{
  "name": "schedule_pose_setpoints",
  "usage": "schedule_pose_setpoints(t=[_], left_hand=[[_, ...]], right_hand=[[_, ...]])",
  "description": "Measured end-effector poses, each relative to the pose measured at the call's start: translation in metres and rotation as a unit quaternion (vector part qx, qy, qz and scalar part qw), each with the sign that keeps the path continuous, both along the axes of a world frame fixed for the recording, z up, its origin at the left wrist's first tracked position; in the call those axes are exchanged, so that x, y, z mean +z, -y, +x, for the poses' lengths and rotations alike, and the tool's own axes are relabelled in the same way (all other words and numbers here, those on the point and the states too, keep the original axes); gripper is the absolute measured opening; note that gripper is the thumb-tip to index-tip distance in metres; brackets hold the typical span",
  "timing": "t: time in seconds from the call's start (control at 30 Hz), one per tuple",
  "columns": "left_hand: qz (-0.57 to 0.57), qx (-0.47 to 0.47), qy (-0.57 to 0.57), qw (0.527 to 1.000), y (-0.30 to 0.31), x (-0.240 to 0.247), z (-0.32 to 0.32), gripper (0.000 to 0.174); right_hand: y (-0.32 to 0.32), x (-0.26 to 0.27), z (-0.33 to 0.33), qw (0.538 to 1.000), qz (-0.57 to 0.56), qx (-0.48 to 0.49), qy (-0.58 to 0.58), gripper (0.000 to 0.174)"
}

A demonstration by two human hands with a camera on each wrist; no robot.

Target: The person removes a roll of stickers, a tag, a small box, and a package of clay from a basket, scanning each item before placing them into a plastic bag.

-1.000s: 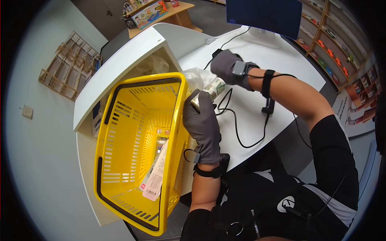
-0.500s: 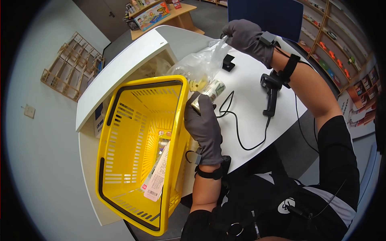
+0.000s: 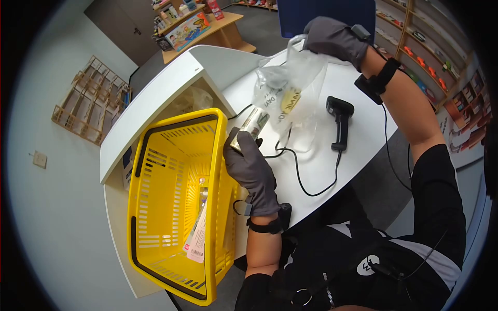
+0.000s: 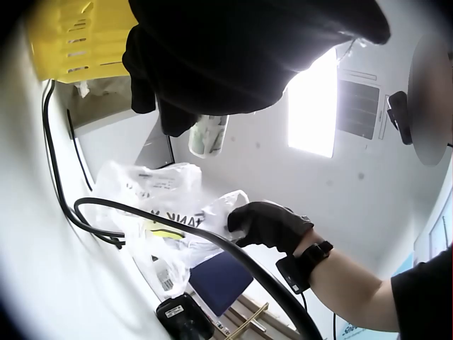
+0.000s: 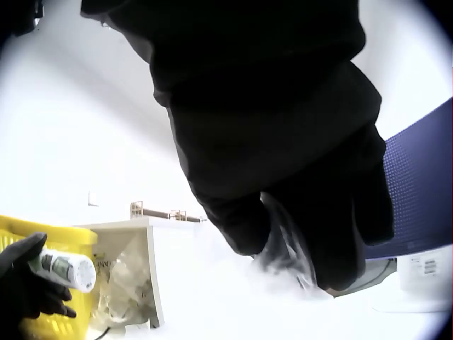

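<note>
My gloved left hand (image 3: 252, 168) grips a white cylindrical container (image 3: 251, 126) with a green-and-dark printed label, just right of the yellow basket's rim. In the right wrist view, the round white end of this container (image 5: 83, 275) points out past the fingers. My gloved right hand (image 3: 336, 41) pinches the top of a translucent plastic bag (image 3: 298, 93) with dark lettering and a yellow print. The bag hangs over the white counter, right of the container. A black handheld barcode scanner (image 3: 340, 122) lies on the counter right of the bag.
A yellow shopping basket (image 3: 222, 171) stands at the left, with pink-and-white packages (image 3: 198, 238) inside. The scanner's black cable (image 3: 311, 194) loops over the white counter (image 3: 290, 207). A monitor (image 3: 327, 15) stands at the back, and an open-fronted counter compartment (image 3: 199, 85) lies behind the basket.
My right hand has reached the bag, lifted it and drawn it rightward between container and scanner. The left hand keeps holding the container. The scanner now lies uncovered on the counter.
</note>
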State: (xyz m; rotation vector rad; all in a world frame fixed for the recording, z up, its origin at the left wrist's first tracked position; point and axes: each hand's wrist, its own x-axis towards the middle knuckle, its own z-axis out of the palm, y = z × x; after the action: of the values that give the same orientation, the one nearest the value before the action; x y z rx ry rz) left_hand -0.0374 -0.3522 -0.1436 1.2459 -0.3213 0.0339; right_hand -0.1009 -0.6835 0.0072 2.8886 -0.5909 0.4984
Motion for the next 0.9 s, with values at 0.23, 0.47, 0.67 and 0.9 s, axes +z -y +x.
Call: schedule_pose_setpoints(t=[0.23, 0.47, 0.67, 0.9], left_hand=[[0.022, -0.070, -0.044, 0.996, -0.003, -0.003, 0.002, 0.041], [0.061, -0.224, -0.134, 0.963, -0.015, 0.004, 0.000, 0.040], [0.174, -0.262, -0.096, 0.944, -0.011, 0.013, -0.008, 0.045], [0.203, -0.231, -0.057, 0.950, -0.004, 0.019, -0.015, 0.045]], right_hand=[[-0.027, -0.021, -0.016, 0.985, 0.031, -0.084, -0.151, 0.038], [-0.024, -0.074, -0.088, 0.990, 0.135, -0.002, 0.045, 0.060], [-0.086, -0.094, -0.134, 0.967, 0.097, -0.209, -0.112, 0.070], [-0.095, -0.133, -0.129, 0.945, 0.188, -0.215, -0.161, 0.075]])
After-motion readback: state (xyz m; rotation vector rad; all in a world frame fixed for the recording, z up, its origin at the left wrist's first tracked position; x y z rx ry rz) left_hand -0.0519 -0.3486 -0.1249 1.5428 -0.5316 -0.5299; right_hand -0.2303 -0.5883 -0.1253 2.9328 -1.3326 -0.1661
